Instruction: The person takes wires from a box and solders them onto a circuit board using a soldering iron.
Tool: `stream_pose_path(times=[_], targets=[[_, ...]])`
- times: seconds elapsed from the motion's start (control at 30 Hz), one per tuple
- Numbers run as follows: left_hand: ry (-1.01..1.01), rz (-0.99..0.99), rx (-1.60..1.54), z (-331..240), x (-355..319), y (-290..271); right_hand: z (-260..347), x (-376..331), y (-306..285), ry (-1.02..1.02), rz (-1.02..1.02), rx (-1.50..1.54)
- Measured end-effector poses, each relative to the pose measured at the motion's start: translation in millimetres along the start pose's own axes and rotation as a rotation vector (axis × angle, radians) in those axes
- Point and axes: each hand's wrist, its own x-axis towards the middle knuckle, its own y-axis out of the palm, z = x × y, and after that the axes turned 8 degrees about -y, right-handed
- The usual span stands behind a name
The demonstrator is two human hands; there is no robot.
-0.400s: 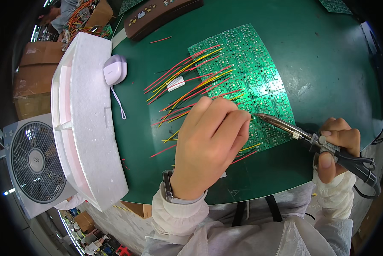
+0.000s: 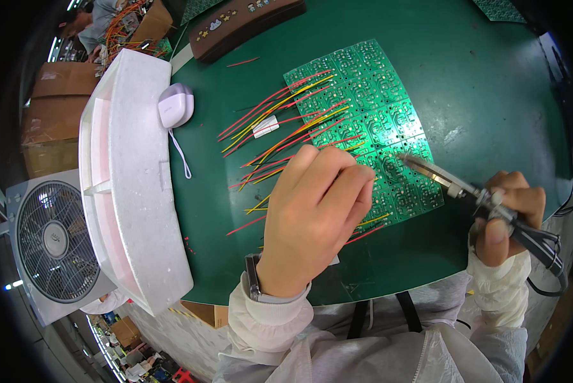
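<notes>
A green panel of circuit boards (image 2: pixel 385 121) lies on the table. Red, yellow and black wires (image 2: pixel 286 137) run from its left part out over the tabletop. My left hand (image 2: pixel 321 207) is closed in a pinch over the lower left of the panel, and whatever its fingertips grip is hidden behind the fingers. A soldering iron (image 2: pixel 443 179) with a metal fitting and a dark cable is in my right hand (image 2: pixel 513 214), fingers wrapped around its handle. Its tip points left over the panel, a short way from my left fingertips; whether it touches the board I cannot tell.
To the left stands a white foam tray (image 2: pixel 143 179), with a lilac earbud case (image 2: pixel 176 108) beside it. A brown case (image 2: pixel 248 24) lies at the far edge. A white block (image 2: pixel 265 126) sits under the wires. Beyond are a fan (image 2: pixel 55 239) and a person (image 2: pixel 98 29).
The soldering iron's tip has moved right and farther up the panel, away from my left fingertips. My right hand has shifted slightly with it; my left hand keeps its place.
</notes>
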Motion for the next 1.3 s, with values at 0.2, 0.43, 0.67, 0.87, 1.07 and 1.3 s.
stream_pose_path(times=[0.2,0.43,0.67,0.87,1.07,1.3], targets=[[-0.044,0.023,-0.015,-6,-1,-5,2,13,2,0.061,-0.264,0.027],[-0.139,0.052,-0.069,-12,-11,-8,-3,13,8,0.091,-0.403,-0.015],[-0.161,0.065,0.031,-27,-19,-18,0,22,9,0.202,-0.468,-0.074],[-0.086,-0.058,0.071,-14,-8,-20,-5,21,5,0.202,-0.491,-0.140],[-0.001,-0.126,0.282,-7,9,-41,-3,23,7,0.270,-0.562,-0.119],[-0.154,-0.663,0.415,88,70,-169,-2,18,5,0.270,-0.556,-0.153]])
